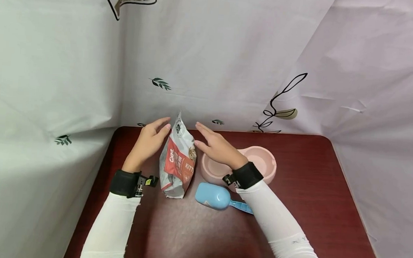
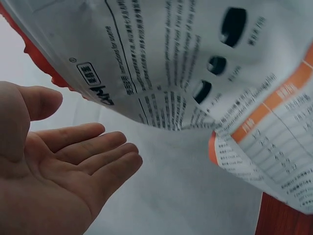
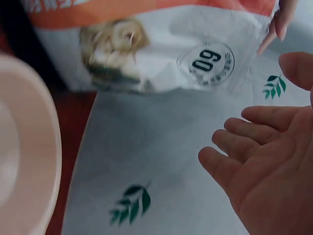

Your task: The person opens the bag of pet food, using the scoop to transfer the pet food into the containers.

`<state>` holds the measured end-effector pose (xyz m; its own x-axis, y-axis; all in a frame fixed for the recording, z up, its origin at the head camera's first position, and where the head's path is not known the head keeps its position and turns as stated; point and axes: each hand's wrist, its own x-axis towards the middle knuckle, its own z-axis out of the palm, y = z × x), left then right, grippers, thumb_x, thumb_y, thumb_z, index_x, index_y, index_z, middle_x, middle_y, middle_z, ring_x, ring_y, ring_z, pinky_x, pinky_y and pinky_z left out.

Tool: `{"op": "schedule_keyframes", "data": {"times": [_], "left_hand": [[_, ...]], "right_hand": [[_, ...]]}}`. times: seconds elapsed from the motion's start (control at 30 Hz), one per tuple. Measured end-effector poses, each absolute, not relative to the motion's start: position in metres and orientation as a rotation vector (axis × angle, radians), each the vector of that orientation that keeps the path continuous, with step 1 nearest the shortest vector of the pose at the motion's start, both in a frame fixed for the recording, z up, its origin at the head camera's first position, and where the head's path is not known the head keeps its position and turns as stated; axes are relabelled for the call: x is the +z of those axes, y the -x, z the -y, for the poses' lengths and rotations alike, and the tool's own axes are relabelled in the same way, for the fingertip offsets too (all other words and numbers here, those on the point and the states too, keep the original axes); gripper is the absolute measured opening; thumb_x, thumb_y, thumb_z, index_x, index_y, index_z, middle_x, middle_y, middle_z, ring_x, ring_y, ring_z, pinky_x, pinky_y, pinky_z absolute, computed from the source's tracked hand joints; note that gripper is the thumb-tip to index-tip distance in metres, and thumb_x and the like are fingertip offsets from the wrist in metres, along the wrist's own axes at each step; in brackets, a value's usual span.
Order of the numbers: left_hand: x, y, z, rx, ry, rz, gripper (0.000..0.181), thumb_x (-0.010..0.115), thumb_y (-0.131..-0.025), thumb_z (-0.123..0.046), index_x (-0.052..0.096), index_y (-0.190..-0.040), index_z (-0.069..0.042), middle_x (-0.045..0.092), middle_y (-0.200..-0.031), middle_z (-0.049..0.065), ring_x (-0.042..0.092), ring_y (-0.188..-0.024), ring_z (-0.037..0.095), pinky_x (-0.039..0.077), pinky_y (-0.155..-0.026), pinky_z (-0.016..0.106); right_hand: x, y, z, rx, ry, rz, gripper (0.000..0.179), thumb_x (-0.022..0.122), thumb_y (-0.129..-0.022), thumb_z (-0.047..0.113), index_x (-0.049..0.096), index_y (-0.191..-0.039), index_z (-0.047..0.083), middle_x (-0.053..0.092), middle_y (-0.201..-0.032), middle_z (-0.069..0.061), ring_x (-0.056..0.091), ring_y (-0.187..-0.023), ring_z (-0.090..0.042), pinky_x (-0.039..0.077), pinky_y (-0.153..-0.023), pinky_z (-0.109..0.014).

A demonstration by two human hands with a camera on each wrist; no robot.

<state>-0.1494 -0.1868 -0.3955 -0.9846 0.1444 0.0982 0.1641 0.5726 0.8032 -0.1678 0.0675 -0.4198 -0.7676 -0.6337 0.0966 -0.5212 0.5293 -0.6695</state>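
A white, red and orange bag of kitten food (image 1: 178,162) stands upright on the table, its top narrowed to a peak. Just left of its upper part is my left hand (image 1: 150,139), with the thumb and fingers stretched out. My right hand (image 1: 219,146) is held on the other side, over the pink double bowl (image 1: 271,169), fingers straight and pointing at the bag. In the left wrist view, a gap shows between the hand (image 2: 68,161) and the printed bag (image 2: 161,58). The right wrist view likewise shows an empty palm (image 3: 274,147) apart from the bag (image 3: 161,44).
A blue scoop (image 1: 213,195) lies in front of the bowl, its handle running toward my right forearm. White cloth with leaf prints (image 1: 209,67) rises behind the dark red table (image 1: 300,212) and along both sides.
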Motion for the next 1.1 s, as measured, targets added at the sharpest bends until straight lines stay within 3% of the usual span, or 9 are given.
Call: {"op": "schedule_keyframes", "data": {"times": [0.27,0.47,0.73,0.87,0.93,1.0,1.1], "left_hand": [[-0.392,0.162,0.178,-1.548,0.254,2.750,0.046,0.048,-0.103,-0.029,0.054,-0.137,0.001,0.056,-0.138,0.021,0.053,-0.123,0.031,0.045,-0.100,0.053],[-0.391,0.171,0.173,-1.493,0.136,2.791,0.042,0.049,-0.101,-0.025,0.059,-0.132,0.002,0.062,-0.130,0.020,0.060,-0.114,0.029,0.050,-0.094,0.050],[-0.389,0.182,0.168,-1.417,0.087,2.873,0.043,0.050,-0.100,-0.027,0.061,-0.130,0.003,0.063,-0.128,0.021,0.059,-0.114,0.031,0.051,-0.092,0.050],[-0.389,0.185,0.166,-1.382,0.111,2.881,0.041,0.051,-0.099,-0.023,0.062,-0.128,0.004,0.065,-0.124,0.022,0.064,-0.098,0.028,0.053,-0.077,0.042],[-0.390,0.186,0.164,-1.361,0.101,2.878,0.040,0.052,-0.098,-0.022,0.063,-0.127,0.003,0.067,-0.121,0.021,0.064,-0.082,0.024,0.051,-0.067,0.036],[-0.390,0.185,0.163,-1.365,0.080,2.868,0.038,0.052,-0.098,-0.021,0.064,-0.127,0.001,0.070,-0.115,0.021,0.057,-0.063,0.019,0.045,-0.058,0.031],[-0.390,0.184,0.161,-1.377,0.048,2.850,0.036,0.053,-0.098,-0.022,0.065,-0.125,-0.002,0.072,-0.110,0.019,0.042,-0.048,0.014,0.037,-0.049,0.027]], "right_hand": [[-0.421,0.172,-0.045,-1.268,0.892,-2.575,0.054,0.046,-0.103,0.029,0.033,-0.152,0.010,0.035,-0.156,-0.010,0.033,-0.141,-0.022,0.035,-0.111,-0.044],[-0.424,0.178,-0.022,-1.509,0.681,-2.487,0.046,0.045,-0.104,0.027,0.042,-0.147,0.012,0.050,-0.143,-0.012,0.053,-0.124,-0.022,0.047,-0.099,-0.039],[-0.419,0.188,0.003,-1.628,0.415,-2.332,0.041,0.042,-0.105,0.035,0.050,-0.138,0.013,0.064,-0.118,-0.010,0.062,-0.103,-0.023,0.051,-0.087,-0.040],[-0.418,0.191,0.011,-1.708,0.351,-2.261,0.038,0.042,-0.105,0.033,0.052,-0.133,0.009,0.065,-0.110,-0.011,0.064,-0.091,-0.023,0.054,-0.082,-0.039],[-0.418,0.193,0.014,-1.759,0.315,-2.203,0.038,0.042,-0.105,0.032,0.051,-0.131,0.007,0.064,-0.110,-0.012,0.064,-0.089,-0.022,0.055,-0.083,-0.039],[-0.419,0.194,0.014,-1.795,0.283,-2.143,0.037,0.042,-0.105,0.032,0.050,-0.130,0.006,0.063,-0.112,-0.012,0.064,-0.090,-0.022,0.055,-0.084,-0.039],[-0.420,0.197,0.014,-1.836,0.257,-2.053,0.039,0.040,-0.105,0.033,0.047,-0.129,0.004,0.059,-0.114,-0.016,0.063,-0.094,-0.026,0.055,-0.086,-0.041]]}}
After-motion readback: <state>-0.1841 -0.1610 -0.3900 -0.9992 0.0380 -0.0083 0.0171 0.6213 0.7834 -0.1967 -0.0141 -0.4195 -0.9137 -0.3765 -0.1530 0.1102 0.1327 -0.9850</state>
